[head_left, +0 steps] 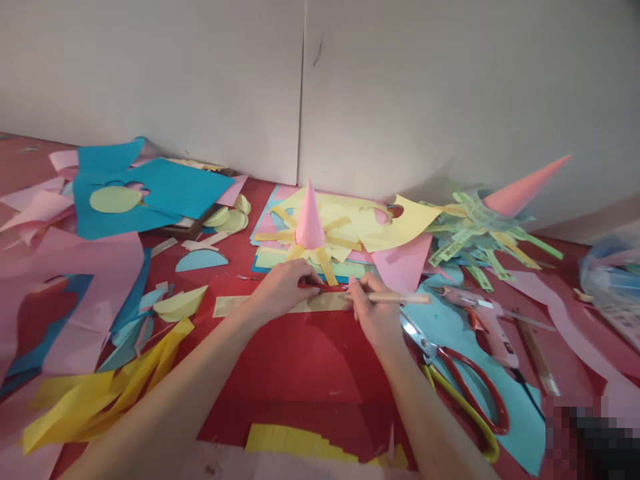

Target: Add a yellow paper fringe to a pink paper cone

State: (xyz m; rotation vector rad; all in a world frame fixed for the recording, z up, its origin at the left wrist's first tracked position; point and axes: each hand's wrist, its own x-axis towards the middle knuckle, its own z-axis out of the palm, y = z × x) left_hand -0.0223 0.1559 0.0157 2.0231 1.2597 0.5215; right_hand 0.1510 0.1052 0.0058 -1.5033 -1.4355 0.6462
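A pale yellow paper strip (235,306) lies crosswise on the red tabletop. My left hand (285,290) rests on it with curved fingers, pressing it down. Something small and dark shows by the left fingertips, too blurred to name. In my right hand (373,310) is a slim light-brown wooden stick (403,298), pinched between the fingers and pointing to the right; its left end is hidden at the fingertips, by the strip's right part. Just beyond both hands stands a pink paper cone (310,220) with yellow strips (327,267) spread out around its base.
Right of my right hand lie scissors (465,373) with red and yellow handles, a pink glue gun (487,313) and blue paper (525,427). A second cone (530,187) with green strips stands behind. Paper scraps (95,267) and yellow strips (115,393) cover the left. A white wall (200,80) bounds the back.
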